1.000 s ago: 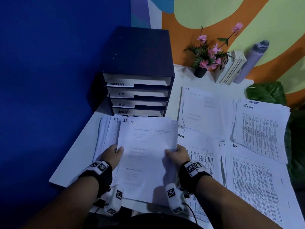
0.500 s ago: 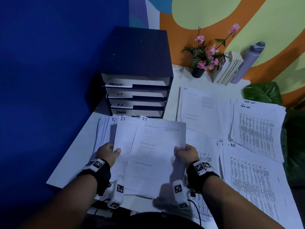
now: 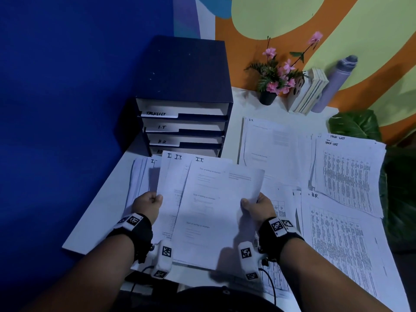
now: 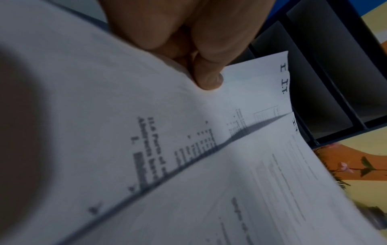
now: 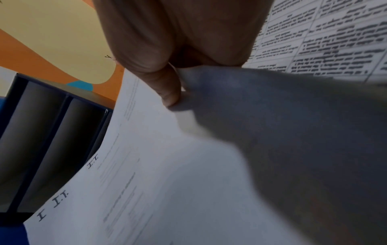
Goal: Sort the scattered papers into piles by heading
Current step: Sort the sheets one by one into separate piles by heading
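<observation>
I hold a fanned bunch of white sheets headed "I.T." (image 3: 216, 199) above the near left of the table. My left hand (image 3: 148, 201) pinches the bunch's left edge, thumb on top (image 4: 207, 77). My right hand (image 3: 254, 203) pinches the top sheet's right edge (image 5: 188, 126). Under the bunch, more I.T. sheets (image 3: 141, 176) lie on the table. Further piles lie to the right: an I.T. pile (image 3: 270, 149), a "TASK LIST" pile (image 3: 346, 174), an "H.R." pile (image 3: 337, 239) and table-printed sheets (image 3: 279, 210) half hidden by my right hand.
A dark blue drawer unit (image 3: 184, 95) labelled TASKLIST, I.T, H.R and a hidden fourth stands at the back left. A flower pot (image 3: 267, 97), leaning books (image 3: 310, 93) and a lilac bottle (image 3: 335, 84) line the back wall. A blue wall (image 3: 67, 109) bounds the left.
The held sheets have spread into a fan, the top sheet sliding right with my right hand. The bunch has risen and now covers the bottom drawer's label.
</observation>
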Tool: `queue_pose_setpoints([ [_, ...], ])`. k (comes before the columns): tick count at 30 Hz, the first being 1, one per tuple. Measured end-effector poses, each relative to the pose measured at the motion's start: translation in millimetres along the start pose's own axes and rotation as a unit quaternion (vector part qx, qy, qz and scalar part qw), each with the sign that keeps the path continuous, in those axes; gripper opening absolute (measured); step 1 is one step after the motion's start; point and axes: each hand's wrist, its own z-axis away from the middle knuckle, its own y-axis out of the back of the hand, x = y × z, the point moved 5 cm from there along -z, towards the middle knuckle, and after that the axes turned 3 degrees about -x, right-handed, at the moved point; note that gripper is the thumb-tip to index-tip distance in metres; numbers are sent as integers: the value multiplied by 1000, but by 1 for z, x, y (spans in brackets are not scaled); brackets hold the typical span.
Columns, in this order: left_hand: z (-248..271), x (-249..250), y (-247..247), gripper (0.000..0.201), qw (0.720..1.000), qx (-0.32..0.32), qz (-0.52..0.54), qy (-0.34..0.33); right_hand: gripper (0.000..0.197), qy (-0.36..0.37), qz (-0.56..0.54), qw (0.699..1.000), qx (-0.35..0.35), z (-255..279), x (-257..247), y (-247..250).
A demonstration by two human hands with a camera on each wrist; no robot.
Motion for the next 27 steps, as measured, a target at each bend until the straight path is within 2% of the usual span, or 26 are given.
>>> queue_pose_setpoints([
  [1, 1, 0, -2, 13, 1000, 1, 19, 3, 9, 3, -8, 1000, -8, -1, 1, -1],
  [3, 5, 5, -9, 9, 999, -1, 55, 2, 29, 8, 0, 1000, -21, -12, 14, -2],
  [5, 11, 11, -18, 8, 996, -19, 82, 2, 35, 20, -5, 999, -39, -23, 25, -4],
  [7, 14, 16, -24, 7, 996, -37, 85, -4, 24, 26, -5, 999, -29, -4, 4, -6],
  [9, 14, 17, -24, 8, 998, -40, 51, -15, 4, 29, -2, 1000, -9, 0, -2, -4],
  [11, 7, 11, -18, 20, 998, -20, -44, -31, 4, 32, 4, 999, 13, -3, 2, 1],
  [13, 3, 5, -10, 36, 982, 0, -183, -39, 10, 29, -7, 999, 21, -6, 7, 4],
  [16, 5, -6, -4, 81, 948, -11, -317, -5, 23, 29, -18, 999, 12, -12, 21, 4],
  [18, 5, -10, -2, 100, 946, -22, -322, 11, 24, 30, -15, 999, 2, -13, 26, 1],
  [20, 1, -16, -2, 106, 962, -36, -270, 34, 23, 23, -19, 999, -17, -9, 29, -4],
  [22, -1, -21, -3, 97, 976, -46, -207, 47, 27, 21, -24, 999, -30, -5, 30, -9],
  [25, 3, -18, -5, 52, 986, -33, -162, 12, 38, 20, -14, 999, -49, -6, 31, -12],
  [27, 9, -12, -5, 30, 989, -27, -148, 1, 39, 17, -1, 998, -60, -9, 32, -13],
])
